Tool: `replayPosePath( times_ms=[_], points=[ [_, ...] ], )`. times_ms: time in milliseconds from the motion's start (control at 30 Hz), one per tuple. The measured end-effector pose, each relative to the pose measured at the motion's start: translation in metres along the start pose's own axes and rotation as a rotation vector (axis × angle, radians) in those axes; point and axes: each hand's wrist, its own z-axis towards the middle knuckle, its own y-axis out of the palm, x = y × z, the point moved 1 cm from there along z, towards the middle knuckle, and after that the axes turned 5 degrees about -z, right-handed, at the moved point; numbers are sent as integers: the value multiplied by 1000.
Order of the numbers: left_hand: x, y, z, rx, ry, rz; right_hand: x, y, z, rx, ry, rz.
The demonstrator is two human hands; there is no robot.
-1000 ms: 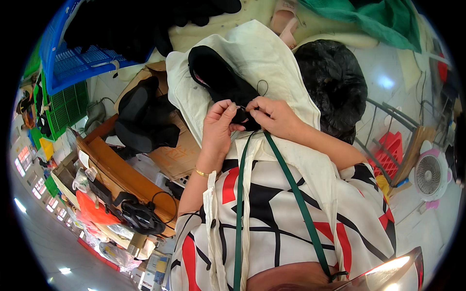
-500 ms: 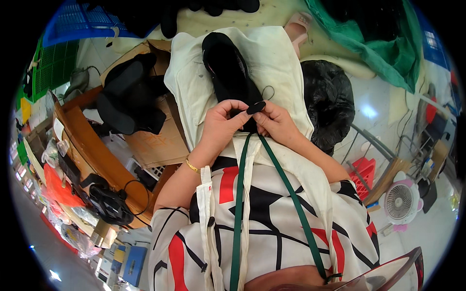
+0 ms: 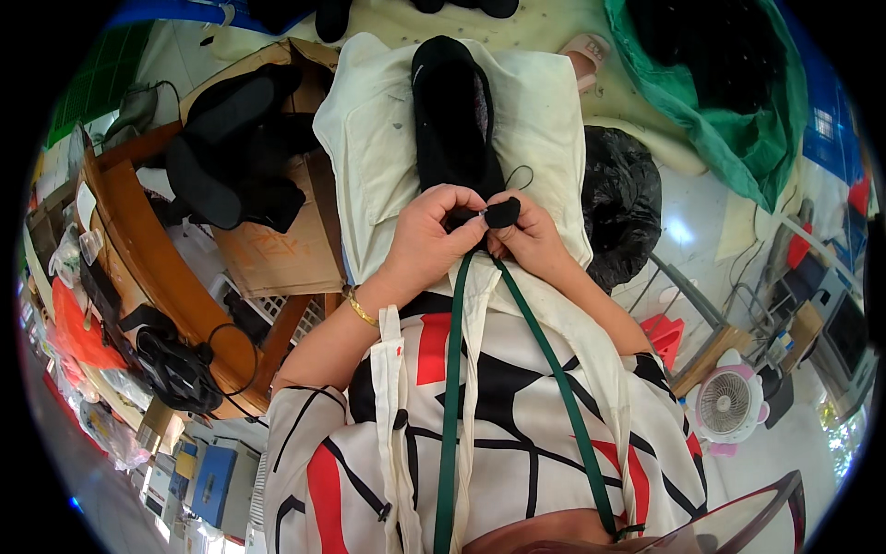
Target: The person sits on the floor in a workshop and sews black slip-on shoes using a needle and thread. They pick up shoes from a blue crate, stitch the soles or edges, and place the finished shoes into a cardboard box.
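A black slip-on shoe [image 3: 450,125] lies on the cream apron [image 3: 374,157] over my lap, its toe pointing away from me. My left hand [image 3: 429,235] is closed at the heel end, thumb and forefinger pinching its edge. Opposite it, my right hand [image 3: 531,235] pinches a small rounded black flap [image 3: 503,213] at the heel; whether it is part of the shoe is hard to see. A thin dark loop of thread [image 3: 524,170] curls on the apron beside the shoe. Whatever lies between my left fingertips is too small to make out.
Black shoe pieces [image 3: 217,152] lie on an open cardboard box [image 3: 277,263] at the left, beside a wooden bench [image 3: 175,286]. A black plastic bag [image 3: 623,203] stands at the right, below a green sack [image 3: 738,175]. A white-and-pink fan [image 3: 729,403] sits on the floor.
The view has shifted slightly. My right hand has turned the black flap, so more of its rounded face shows between my hands. Both hands stay at the shoe's heel.
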Motion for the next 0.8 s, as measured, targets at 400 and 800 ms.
replayPosePath(
  times_ms=[400,800],
  points=[
    [-1,4,-2,79,11,-176,-7,-3,1,-98,-53,-3],
    [-3,-3,-5,73,19,-102,-8,-8,-1,-116,-46,-169]
  ],
)
